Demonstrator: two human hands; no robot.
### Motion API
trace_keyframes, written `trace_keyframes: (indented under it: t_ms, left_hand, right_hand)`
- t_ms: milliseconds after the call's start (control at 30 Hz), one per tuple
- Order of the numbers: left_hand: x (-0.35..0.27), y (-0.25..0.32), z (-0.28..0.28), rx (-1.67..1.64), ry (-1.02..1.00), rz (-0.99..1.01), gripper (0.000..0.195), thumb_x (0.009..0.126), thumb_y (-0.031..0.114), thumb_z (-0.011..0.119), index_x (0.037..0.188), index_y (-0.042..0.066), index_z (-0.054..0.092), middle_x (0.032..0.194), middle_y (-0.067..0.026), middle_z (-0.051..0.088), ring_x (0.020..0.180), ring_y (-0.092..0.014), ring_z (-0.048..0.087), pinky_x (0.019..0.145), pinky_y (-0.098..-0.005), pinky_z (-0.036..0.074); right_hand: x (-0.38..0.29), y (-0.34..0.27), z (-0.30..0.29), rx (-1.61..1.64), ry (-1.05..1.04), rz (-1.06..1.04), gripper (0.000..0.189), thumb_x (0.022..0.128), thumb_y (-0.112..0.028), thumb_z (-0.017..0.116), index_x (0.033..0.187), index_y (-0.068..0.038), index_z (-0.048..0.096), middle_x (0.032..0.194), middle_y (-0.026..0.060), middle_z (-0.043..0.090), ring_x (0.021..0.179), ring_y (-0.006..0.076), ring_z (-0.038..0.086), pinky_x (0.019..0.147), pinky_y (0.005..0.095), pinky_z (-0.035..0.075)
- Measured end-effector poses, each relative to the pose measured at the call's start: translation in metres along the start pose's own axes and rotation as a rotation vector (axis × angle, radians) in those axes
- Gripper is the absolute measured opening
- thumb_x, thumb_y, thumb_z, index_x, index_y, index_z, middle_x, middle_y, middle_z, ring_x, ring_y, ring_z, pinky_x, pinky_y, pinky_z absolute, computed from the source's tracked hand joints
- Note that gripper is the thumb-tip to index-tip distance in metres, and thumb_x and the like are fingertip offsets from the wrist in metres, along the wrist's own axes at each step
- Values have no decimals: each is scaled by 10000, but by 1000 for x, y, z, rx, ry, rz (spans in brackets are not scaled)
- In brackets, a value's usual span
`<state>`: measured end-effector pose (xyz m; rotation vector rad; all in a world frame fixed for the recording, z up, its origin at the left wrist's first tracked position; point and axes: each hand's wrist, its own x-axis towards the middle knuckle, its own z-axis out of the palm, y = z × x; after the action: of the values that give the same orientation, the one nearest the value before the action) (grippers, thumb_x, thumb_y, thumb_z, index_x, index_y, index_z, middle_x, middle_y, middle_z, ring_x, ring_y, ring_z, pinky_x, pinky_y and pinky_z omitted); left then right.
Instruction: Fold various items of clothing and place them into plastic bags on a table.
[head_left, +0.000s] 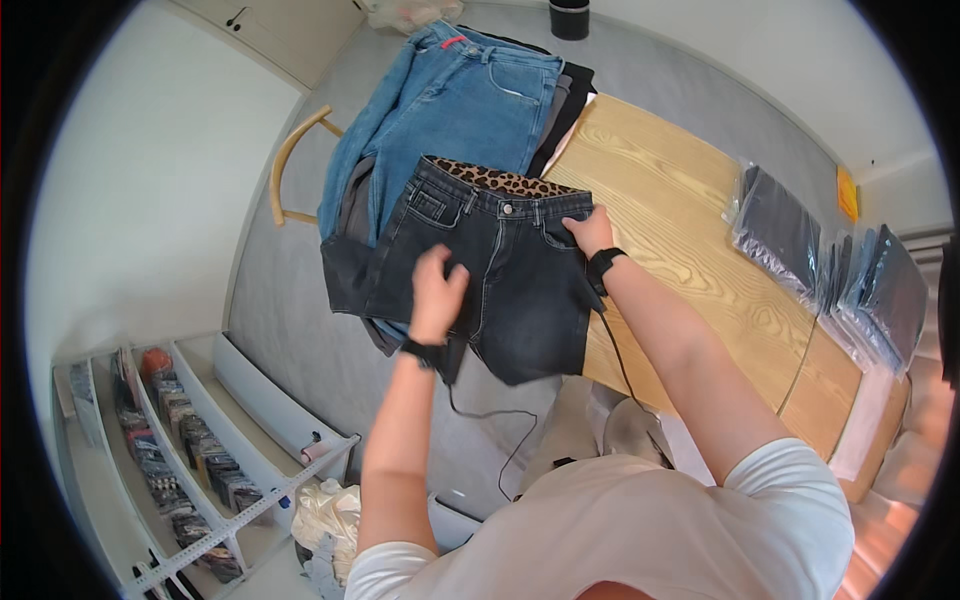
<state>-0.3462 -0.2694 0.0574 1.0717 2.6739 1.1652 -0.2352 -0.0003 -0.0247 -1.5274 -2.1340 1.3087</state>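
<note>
A pair of black denim bottoms (495, 277) with leopard-print lining (495, 178) inside the waistband lies front side up before me. Its lower edge hangs past the table edge; whether the legs are short or folded under cannot be told. My right hand (592, 229) grips its side just below the waistband, thumb on the front pocket. Over the front of the other leg is my left hand (437, 289), blurred, thumb and fingers apart, holding nothing. Contact with the cloth there is unclear. Beyond and partly beneath lie blue jeans (457, 112), on top of other dark garments (571, 97).
The wooden table (660, 217) extends to the right, with plastic-wrapped garments (780, 232) at its far end. Left stand a curved wooden chair back (281, 161) and shelves (187, 480) of packed garments. Black cables (480, 412) run from both wrists. A dark bin (570, 21) stands behind.
</note>
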Motion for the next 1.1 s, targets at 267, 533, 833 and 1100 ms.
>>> trace_keyframes:
  t_ms: [267, 533, 833, 1100]
  left_hand:
    - [118, -8, 17, 485, -76, -356, 834, 684, 374, 771, 1350, 55, 383, 1311, -194, 468, 1197, -363, 446, 986, -453, 361]
    - [42, 22, 3, -55, -134, -195, 324, 772, 227, 729, 934, -35, 631, 845, -155, 681, 759, -228, 646, 708, -327, 483]
    - [-120, 111, -51, -523, -100, -345, 252, 824, 14, 651, 1055, -72, 600, 1030, -85, 636, 919, -139, 563, 860, -288, 442]
    - [-180, 229, -93, -235, -52, 68, 206, 759, -26, 659, 957, -65, 616, 904, -94, 648, 823, -167, 587, 794, -280, 456]
  right_hand:
    - [-7, 23, -11, 512, -143, -26, 355, 742, -120, 727, 1007, 48, 561, 939, 172, 658, 871, 275, 636, 790, 342, 493]
    - [-131, 40, -102, 581, -414, -24, 216, 806, -108, 691, 944, 51, 647, 826, 65, 677, 744, 118, 602, 709, 284, 492]
    - [-260, 102, -199, 347, -439, -186, 474, 757, -235, 759, 1107, 30, 583, 977, 148, 666, 883, 221, 608, 820, 329, 463]
    - [-334, 152, -300, 329, -566, -156, 534, 751, -216, 759, 1174, 27, 541, 1081, 164, 643, 976, 243, 599, 901, 317, 438]
